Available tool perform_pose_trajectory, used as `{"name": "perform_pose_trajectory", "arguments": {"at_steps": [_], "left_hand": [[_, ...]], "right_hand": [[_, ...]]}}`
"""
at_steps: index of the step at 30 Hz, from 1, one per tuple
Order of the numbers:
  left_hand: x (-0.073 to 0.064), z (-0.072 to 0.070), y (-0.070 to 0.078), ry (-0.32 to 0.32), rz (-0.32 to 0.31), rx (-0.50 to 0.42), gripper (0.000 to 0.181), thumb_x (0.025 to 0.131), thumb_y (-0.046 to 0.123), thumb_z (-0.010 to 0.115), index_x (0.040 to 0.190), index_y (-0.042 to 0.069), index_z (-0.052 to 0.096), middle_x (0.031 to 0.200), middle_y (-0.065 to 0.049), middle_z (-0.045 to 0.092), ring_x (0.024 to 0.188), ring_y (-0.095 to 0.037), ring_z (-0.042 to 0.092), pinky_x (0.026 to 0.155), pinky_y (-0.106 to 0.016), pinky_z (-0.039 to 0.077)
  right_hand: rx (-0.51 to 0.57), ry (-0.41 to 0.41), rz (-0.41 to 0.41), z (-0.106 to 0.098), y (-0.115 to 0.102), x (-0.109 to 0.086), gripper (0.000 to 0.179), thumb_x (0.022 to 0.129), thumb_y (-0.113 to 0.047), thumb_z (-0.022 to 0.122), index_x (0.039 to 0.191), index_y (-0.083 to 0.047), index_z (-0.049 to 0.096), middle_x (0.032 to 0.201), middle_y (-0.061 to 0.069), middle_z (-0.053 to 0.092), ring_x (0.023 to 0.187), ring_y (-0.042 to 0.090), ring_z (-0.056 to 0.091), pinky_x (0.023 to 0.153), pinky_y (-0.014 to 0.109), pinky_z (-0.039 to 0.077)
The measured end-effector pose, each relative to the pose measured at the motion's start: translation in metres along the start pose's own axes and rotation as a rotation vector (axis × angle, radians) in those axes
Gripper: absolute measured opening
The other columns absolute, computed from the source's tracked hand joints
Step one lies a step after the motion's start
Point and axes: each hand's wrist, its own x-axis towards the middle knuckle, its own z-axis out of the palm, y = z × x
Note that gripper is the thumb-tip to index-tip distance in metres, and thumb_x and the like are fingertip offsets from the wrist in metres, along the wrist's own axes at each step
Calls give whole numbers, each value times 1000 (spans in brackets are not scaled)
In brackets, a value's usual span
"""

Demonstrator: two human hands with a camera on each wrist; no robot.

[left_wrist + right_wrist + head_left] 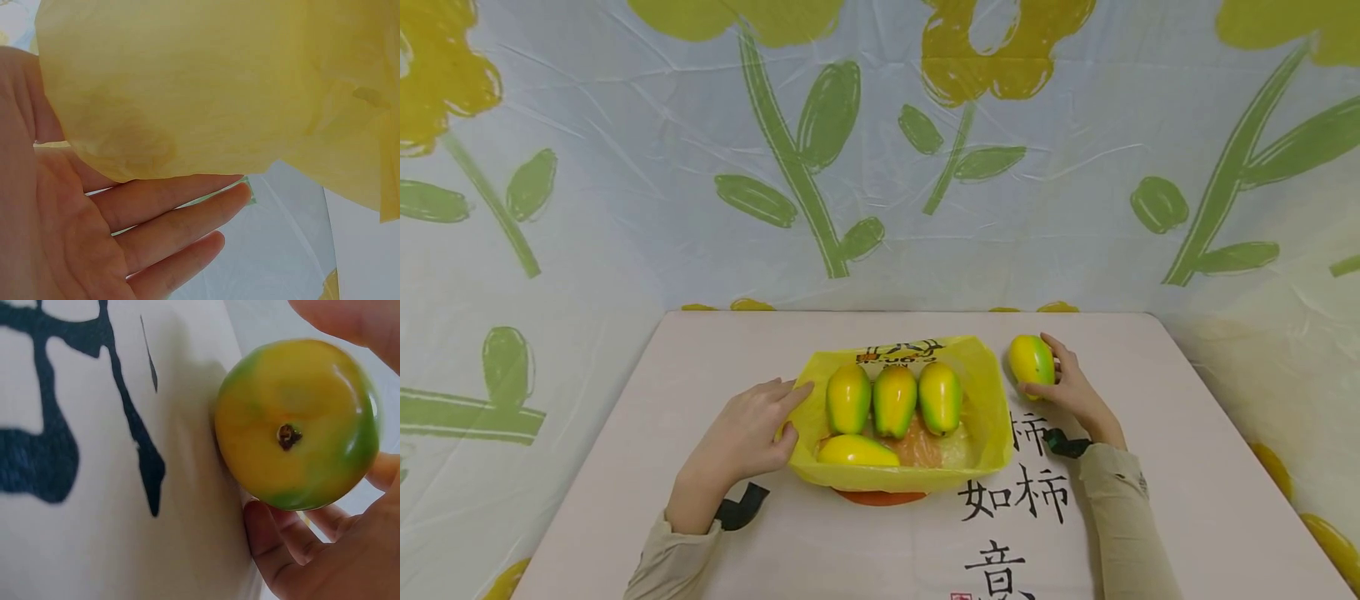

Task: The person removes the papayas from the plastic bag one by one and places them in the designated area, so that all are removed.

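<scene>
A yellow plastic bag (992, 450) lies spread open in the middle of the table. Inside it, three yellow-green papayas (895, 402) lean in a row, and another papaya (857, 451) lies sideways in front of them. My left hand (752, 429) touches the bag's left rim with its fingers extended; in the left wrist view, the bag (175, 87) covers part of that hand. To the right of the bag, my right hand (1075, 392) holds a single papaya (1030, 365) at the table, its thumb and fingers around the fruit. The stem end of this papaya (297, 425) faces the right wrist camera.
Black brush characters (1017, 500) are printed on the pale tabletop (745, 533). An orange-red shape (880, 497) shows below the bag's front edge. A flower-patterned curtain (887, 242) hangs behind the table and at both sides.
</scene>
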Motion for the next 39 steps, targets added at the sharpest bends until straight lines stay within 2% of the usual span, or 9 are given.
{"name": "perform_pose_trajectory", "arguments": {"at_steps": [9, 15, 21, 27, 39], "left_hand": [[0, 1, 0, 3, 6, -3, 51, 74, 4, 58, 124, -1, 67, 121, -18, 67, 111, -40, 63, 94, -51, 51], [0, 2, -1, 16, 15, -1, 50, 74, 3, 59, 123, -2, 67, 120, -17, 68, 109, -40, 64, 93, -50, 52], [1, 1, -1, 15, 20, 4, 50, 74, 3, 59, 123, -2, 67, 119, -17, 68, 109, -40, 64, 93, -50, 51], [1, 1, -1, 13, 20, 4, 49, 74, 4, 59, 122, -2, 67, 119, -18, 68, 109, -39, 64, 94, -50, 51], [1, 2, -1, 14, 22, 5, 49, 74, 4, 59, 122, -2, 67, 119, -18, 68, 109, -40, 64, 94, -49, 51]], "right_hand": [[-20, 4, 7, 0, 1, 2, 104, 85, -25, 75, 160, -12, 3, 151, 31, 8, 122, 48, 35, 102, 63, 34], [-27, 10, -8, -2, -1, 0, 104, 86, -26, 74, 160, -12, 2, 152, 31, 7, 130, 53, 29, 105, 68, 31], [-46, 30, -31, -6, -9, -4, 105, 87, -27, 74, 160, -13, 0, 155, 30, 5, 136, 54, 20, 107, 71, 24], [-60, 44, -53, -10, -15, -6, 105, 87, -28, 74, 160, -14, 0, 159, 27, -2, 140, 54, 12, 105, 75, 18], [-56, 70, -123, -18, -35, -14, 100, 90, -26, 72, 161, -17, 2, 161, 22, -2, 143, 52, 10, 102, 77, 20]]}}
